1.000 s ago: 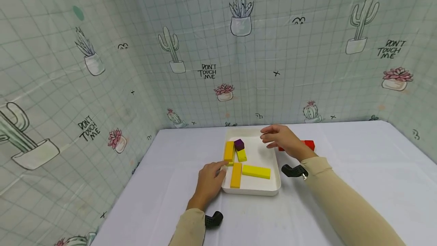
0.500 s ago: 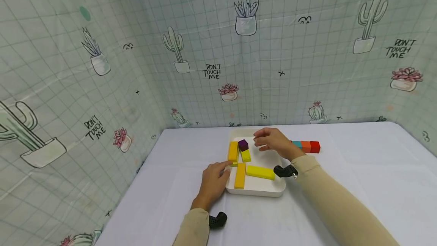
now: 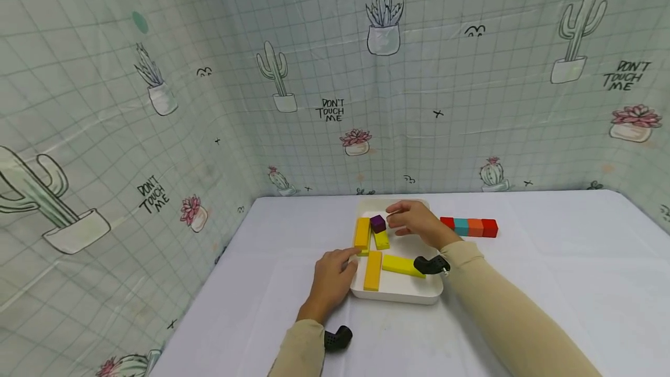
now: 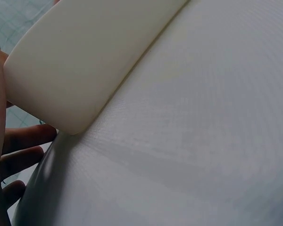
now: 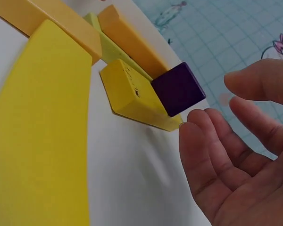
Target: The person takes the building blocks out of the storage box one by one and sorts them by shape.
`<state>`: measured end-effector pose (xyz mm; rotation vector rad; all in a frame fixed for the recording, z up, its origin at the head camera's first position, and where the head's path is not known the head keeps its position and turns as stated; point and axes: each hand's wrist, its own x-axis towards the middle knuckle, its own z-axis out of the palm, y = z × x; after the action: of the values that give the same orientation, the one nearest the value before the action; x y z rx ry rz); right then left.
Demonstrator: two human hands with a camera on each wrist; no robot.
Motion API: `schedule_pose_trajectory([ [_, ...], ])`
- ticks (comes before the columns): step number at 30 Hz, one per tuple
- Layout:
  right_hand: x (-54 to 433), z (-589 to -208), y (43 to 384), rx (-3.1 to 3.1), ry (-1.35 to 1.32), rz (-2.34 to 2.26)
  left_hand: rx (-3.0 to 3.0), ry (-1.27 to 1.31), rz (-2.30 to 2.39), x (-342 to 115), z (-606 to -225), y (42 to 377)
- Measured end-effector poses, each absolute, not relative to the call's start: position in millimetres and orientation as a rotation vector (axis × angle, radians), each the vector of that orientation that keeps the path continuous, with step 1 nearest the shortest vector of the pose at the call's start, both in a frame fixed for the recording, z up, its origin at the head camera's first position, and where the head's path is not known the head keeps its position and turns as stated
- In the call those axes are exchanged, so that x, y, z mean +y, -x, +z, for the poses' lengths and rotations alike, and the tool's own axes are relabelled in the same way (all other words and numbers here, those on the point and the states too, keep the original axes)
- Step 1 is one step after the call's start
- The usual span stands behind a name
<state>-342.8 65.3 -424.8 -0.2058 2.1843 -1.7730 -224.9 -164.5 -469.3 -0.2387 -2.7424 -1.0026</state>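
A dark purple cube [image 3: 377, 224] is seated on a short yellow block [image 3: 382, 241] in a white rectangular tray [image 3: 400, 288], lower centre of the head view. Beside it, the right hand [image 3: 416, 223] is held, grip spread; the tray's left side is touched by the left hand [image 3: 331, 278], grip loosely spread.

Tray [image 3: 398, 298], on table [image 3: 277, 237]; backdrop [image 3: 324, 63] behind. In tray, far left: upper block [image 3: 362, 231] on lower block [image 3: 363, 253]; to their right, cube [image 3: 378, 224] on short block [image 3: 382, 242] (at its far end). Nearer: front block [image 3: 373, 272], crosswise block [image 3: 399, 265] right of it. Right of tray: cube row [image 3: 474, 227].
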Motion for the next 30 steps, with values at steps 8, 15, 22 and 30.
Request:
schedule_pose_trajectory([
  [8, 60, -430, 348, 2.251, 0.125, -1.647, -2.740, 0.249, -0.982, -162, -467, 226],
  [15, 59, -435, 351, 2.250, 0.153, -1.646, -2.744, 0.228, -0.990, -160, -468, 226],
  [22, 58, -445, 350, 2.243, 0.193, -1.619, -2.752, 0.236, -0.996, -160, -472, 223],
  [30, 51, -444, 352, 2.252, 0.247, -1.601, -2.744, 0.236, -0.977, -163, -470, 225],
])
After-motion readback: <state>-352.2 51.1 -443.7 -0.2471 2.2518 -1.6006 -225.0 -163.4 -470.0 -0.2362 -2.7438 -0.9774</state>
